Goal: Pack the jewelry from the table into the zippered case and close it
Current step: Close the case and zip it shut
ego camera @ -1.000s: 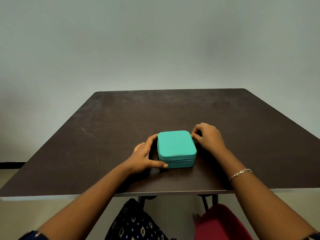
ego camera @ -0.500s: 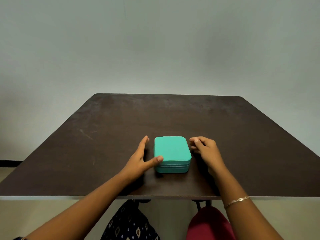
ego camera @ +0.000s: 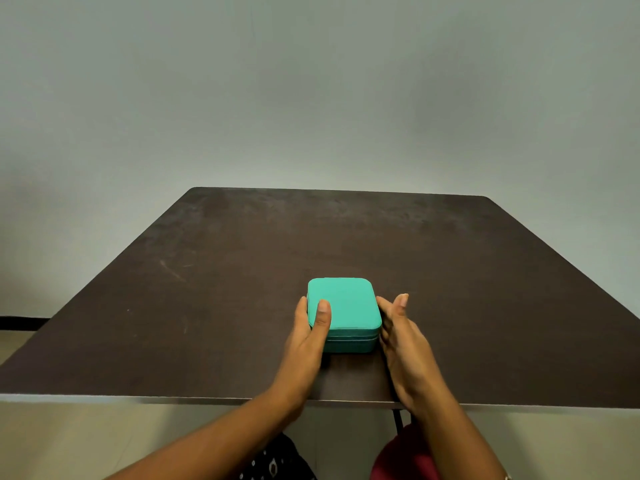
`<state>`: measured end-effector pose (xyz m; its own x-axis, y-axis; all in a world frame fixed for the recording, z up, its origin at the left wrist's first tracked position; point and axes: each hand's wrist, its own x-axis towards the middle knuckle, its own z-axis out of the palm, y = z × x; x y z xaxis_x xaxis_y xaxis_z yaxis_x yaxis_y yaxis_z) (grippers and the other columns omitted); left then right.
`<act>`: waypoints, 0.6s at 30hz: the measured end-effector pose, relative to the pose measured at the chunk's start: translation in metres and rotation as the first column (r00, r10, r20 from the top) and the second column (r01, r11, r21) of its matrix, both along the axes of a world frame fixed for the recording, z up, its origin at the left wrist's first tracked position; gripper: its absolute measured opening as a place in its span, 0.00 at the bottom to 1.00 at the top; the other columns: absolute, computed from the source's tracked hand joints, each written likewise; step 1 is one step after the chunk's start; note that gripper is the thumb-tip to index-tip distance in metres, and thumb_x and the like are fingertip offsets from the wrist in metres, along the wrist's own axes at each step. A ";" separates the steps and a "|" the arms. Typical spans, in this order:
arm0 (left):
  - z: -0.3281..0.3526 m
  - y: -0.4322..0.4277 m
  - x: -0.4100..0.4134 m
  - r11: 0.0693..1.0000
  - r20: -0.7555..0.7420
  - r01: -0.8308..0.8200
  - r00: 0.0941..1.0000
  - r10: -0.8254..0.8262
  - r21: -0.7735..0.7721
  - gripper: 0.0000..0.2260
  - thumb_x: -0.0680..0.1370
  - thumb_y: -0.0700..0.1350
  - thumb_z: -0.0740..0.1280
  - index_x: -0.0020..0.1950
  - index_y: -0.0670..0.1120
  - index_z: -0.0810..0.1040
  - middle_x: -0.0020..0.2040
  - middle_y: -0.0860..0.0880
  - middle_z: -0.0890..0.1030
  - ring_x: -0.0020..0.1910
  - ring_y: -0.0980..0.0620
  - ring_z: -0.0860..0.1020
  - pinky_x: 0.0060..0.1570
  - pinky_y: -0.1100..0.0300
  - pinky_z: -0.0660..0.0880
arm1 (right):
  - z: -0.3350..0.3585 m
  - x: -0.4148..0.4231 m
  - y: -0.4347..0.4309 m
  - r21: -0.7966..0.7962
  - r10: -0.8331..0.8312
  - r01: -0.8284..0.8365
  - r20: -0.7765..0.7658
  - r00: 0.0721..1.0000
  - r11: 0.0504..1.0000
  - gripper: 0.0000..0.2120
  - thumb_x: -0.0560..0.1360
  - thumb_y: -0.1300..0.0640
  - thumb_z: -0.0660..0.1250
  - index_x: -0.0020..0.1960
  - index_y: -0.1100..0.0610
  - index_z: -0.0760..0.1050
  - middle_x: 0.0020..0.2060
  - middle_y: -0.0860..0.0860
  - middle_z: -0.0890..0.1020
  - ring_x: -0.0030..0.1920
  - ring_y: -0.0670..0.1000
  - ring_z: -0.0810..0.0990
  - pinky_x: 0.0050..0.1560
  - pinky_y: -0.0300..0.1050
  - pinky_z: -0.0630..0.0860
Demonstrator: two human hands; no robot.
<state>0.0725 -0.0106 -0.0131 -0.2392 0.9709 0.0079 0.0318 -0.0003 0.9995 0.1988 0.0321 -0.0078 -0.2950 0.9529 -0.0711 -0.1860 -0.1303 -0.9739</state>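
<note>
A teal zippered case (ego camera: 346, 303) lies closed on the dark brown table (ego camera: 242, 271), close to the front edge. My left hand (ego camera: 306, 344) holds its left side, with the thumb laid on the lid and the fingers along the side wall. On the other side, my right hand (ego camera: 401, 344) stands edge-on with straight fingers against the case's right wall. No loose jewelry shows on the table top.
The table's front edge (ego camera: 138, 398) runs just under my wrists. Below it are a red seat (ego camera: 398, 459) and dark patterned cloth (ego camera: 277, 462). A plain grey wall stands behind the table.
My left thumb has gone from the case's front corner up onto the lid. My right hand has left the far right corner, uncurled, and now lies flat along the right side.
</note>
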 end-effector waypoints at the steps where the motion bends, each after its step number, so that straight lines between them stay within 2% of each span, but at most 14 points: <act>1: 0.000 0.001 -0.001 1.000 0.002 0.009 1.000 -0.009 0.005 0.31 0.72 0.63 0.51 0.73 0.53 0.57 0.63 0.58 0.70 0.58 0.64 0.71 0.52 0.71 0.67 | 0.000 -0.001 0.000 0.009 0.010 -0.010 -0.010 1.000 1.000 0.20 0.73 0.41 0.49 0.47 0.48 0.76 0.40 0.40 0.84 0.43 0.36 0.81 0.37 0.28 0.75; 3: 0.002 0.006 -0.005 1.000 0.021 0.022 1.000 -0.023 0.015 0.30 0.71 0.64 0.51 0.71 0.53 0.60 0.63 0.56 0.72 0.59 0.64 0.71 0.53 0.74 0.68 | 0.000 -0.001 0.002 0.027 0.031 -0.030 -0.038 0.999 0.999 0.20 0.73 0.40 0.49 0.47 0.48 0.76 0.39 0.39 0.84 0.43 0.36 0.81 0.37 0.28 0.75; 5: 0.006 0.014 -0.008 0.998 0.046 0.044 0.998 -0.046 0.038 0.26 0.71 0.63 0.51 0.66 0.55 0.64 0.60 0.59 0.73 0.56 0.66 0.72 0.48 0.77 0.69 | 0.003 -0.003 0.008 0.045 0.052 -0.049 -0.050 0.997 0.998 0.21 0.71 0.40 0.48 0.49 0.49 0.76 0.41 0.39 0.84 0.45 0.36 0.81 0.38 0.27 0.75; 8: 0.015 0.036 -0.014 0.998 0.061 0.051 0.997 -0.053 0.038 0.25 0.71 0.64 0.51 0.63 0.55 0.67 0.59 0.56 0.76 0.58 0.61 0.74 0.56 0.66 0.70 | 0.010 -0.007 0.032 0.071 0.052 -0.050 -0.030 0.998 0.996 0.21 0.75 0.40 0.47 0.48 0.48 0.76 0.40 0.39 0.84 0.44 0.36 0.81 0.39 0.28 0.75; 10: 0.019 0.055 -0.017 0.998 0.067 0.052 0.996 -0.054 0.033 0.25 0.70 0.65 0.51 0.63 0.55 0.67 0.59 0.56 0.76 0.59 0.59 0.74 0.60 0.61 0.69 | 0.015 -0.013 0.052 0.078 0.036 -0.035 -0.004 0.999 0.996 0.23 0.73 0.38 0.48 0.49 0.49 0.76 0.42 0.41 0.84 0.44 0.37 0.81 0.39 0.29 0.76; 13: 0.026 0.086 -0.023 0.998 0.042 0.056 0.997 -0.057 0.013 0.27 0.68 0.68 0.51 0.61 0.56 0.66 0.58 0.55 0.75 0.59 0.56 0.74 0.64 0.54 0.70 | 0.021 -0.022 0.084 0.053 0.021 -0.022 0.027 0.999 0.998 0.29 0.71 0.35 0.50 0.59 0.52 0.74 0.51 0.47 0.82 0.48 0.41 0.81 0.40 0.31 0.77; 15: 0.030 0.106 -0.026 0.998 0.012 0.059 0.998 -0.059 0.008 0.29 0.68 0.68 0.51 0.62 0.54 0.65 0.58 0.52 0.75 0.58 0.53 0.74 0.63 0.52 0.70 | 0.025 -0.027 0.103 0.044 0.018 -0.020 0.043 0.999 0.999 0.29 0.75 0.37 0.48 0.62 0.55 0.72 0.54 0.49 0.81 0.49 0.43 0.80 0.41 0.33 0.77; 18: 0.032 0.131 -0.030 0.998 -0.042 0.059 0.997 -0.059 -0.012 0.29 0.74 0.65 0.51 0.68 0.48 0.63 0.61 0.49 0.73 0.59 0.52 0.73 0.60 0.57 0.70 | 0.029 -0.032 0.127 0.045 0.012 -0.016 0.087 0.996 0.999 0.30 0.75 0.36 0.48 0.63 0.56 0.72 0.54 0.51 0.80 0.51 0.46 0.79 0.49 0.39 0.77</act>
